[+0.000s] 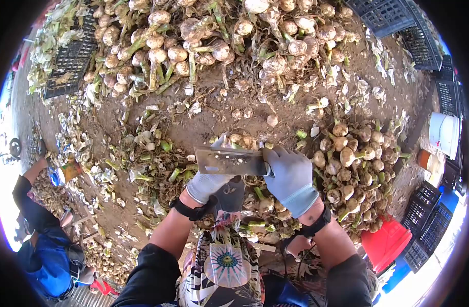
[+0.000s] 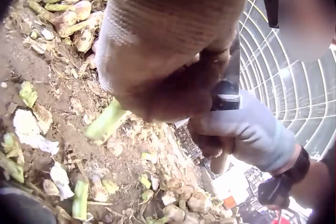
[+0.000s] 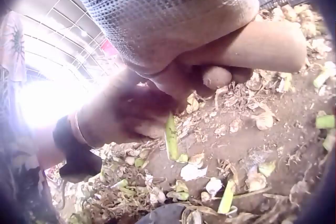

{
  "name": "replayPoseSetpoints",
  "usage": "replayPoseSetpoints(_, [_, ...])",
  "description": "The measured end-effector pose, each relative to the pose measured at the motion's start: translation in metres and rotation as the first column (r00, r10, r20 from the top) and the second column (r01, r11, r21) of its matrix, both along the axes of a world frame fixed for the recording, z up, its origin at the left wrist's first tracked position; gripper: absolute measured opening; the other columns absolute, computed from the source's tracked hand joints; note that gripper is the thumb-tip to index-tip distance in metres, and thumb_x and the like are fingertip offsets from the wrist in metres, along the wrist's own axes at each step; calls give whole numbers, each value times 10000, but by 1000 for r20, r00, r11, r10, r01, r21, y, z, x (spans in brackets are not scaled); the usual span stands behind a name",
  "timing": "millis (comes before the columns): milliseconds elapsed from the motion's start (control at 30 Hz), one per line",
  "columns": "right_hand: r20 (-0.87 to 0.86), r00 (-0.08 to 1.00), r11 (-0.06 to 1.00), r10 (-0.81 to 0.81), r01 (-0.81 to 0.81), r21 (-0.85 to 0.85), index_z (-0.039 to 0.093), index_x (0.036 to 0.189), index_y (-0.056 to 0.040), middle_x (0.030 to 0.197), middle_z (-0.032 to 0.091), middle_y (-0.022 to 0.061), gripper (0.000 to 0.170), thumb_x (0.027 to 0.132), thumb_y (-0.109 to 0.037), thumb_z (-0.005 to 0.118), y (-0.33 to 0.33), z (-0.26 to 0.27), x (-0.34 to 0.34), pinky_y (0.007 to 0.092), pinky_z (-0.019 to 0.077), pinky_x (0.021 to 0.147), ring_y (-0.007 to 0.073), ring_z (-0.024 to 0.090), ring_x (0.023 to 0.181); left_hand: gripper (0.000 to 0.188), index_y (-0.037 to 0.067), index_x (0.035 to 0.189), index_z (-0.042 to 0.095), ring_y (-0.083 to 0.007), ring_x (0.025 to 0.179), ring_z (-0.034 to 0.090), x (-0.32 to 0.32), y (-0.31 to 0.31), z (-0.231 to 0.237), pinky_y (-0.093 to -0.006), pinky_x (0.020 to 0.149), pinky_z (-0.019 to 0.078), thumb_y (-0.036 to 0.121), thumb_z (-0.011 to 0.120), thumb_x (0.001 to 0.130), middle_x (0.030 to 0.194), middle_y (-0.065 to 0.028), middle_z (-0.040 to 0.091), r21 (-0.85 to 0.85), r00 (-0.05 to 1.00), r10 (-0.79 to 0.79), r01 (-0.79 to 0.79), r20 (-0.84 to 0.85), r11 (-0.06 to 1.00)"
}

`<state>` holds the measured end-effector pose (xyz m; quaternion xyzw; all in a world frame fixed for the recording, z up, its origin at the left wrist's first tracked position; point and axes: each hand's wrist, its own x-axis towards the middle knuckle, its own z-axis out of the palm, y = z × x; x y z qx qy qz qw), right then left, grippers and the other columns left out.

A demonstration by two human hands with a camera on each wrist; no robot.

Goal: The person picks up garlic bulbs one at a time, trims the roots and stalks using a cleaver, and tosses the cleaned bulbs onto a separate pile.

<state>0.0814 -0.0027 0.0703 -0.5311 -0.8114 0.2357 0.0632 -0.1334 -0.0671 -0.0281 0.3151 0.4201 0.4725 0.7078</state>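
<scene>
My gloved right hand [image 1: 291, 176] grips the wooden handle [image 3: 257, 45] of a broad cleaver. Its flat metal blade [image 1: 229, 162] lies across in front of my gloved left hand [image 1: 208, 185] in the head view and hides part of its fingers. My left hand [image 2: 163, 50] is curled around a garlic plant; a cut green stalk [image 2: 106, 121] sticks out below it. The same stalk [image 3: 171, 139] shows under the left fingers in the right wrist view. Just beyond the blade a tan garlic bulb [image 1: 243, 139] shows in the head view.
A large heap of garlic [image 1: 191, 41] spreads at the far side, with a smaller pile [image 1: 349, 158] to my right. Trimmed stalks and husks [image 1: 152, 153] litter the soil. Black crates [image 1: 382, 18], a red bucket [image 1: 386, 244] and a white bucket [image 1: 444, 134] stand rightward. Another person [image 1: 48, 256] sits at left.
</scene>
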Motion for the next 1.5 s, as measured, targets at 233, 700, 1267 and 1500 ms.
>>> replayPoseSetpoints(233, [-44, 999, 997, 29, -32, -69, 659, 951, -107, 795, 636, 72, 205, 750, -150, 669, -8, 0, -2, 410, 516, 662, 280, 663, 748, 874, 41, 1507, 290, -178, 1172, 583, -13, 2, 19, -368, 1013, 506, 50, 806, 801, 1281, -71, 574, -83, 998, -60, 57, -29, 995])
replayPoseSetpoints(700, [-109, 987, 993, -116, 117, 5, 646, 898, -165, 766, 616, 48, 187, 721, -154, 702, -37, -36, -7, 407, 511, 626, 278, 656, 685, 578, 32, 1216, 535, -165, 1072, 647, -12, 8, 42, -333, 932, 528, 156, 862, 756, 1149, -89, 681, -219, 988, -129, 144, 84, 965])
replayPoseSetpoints(1267, [-96, 964, 843, -247, 165, -513, 714, 1063, -141, 835, 701, 181, 255, 844, -251, 640, -16, -22, 2, 434, 563, 738, 366, 690, 806, 299, 168, 992, 683, -301, 1004, 614, 9, 26, 84, -446, 955, 483, 213, 722, 699, 1023, -68, 598, 124, 125, 32, 851, -992, 511])
replayPoseSetpoints(1500, [235, 940, 719, -246, 340, -606, 673, 852, -15, 763, 707, 137, 314, 881, -325, 633, -80, -88, 47, 376, 568, 691, 286, 695, 716, 226, 164, 1011, 688, -240, 964, 616, 83, 35, 107, -395, 892, 518, 174, 670, 786, 1108, -48, 605, 497, 639, -252, 742, -727, 450])
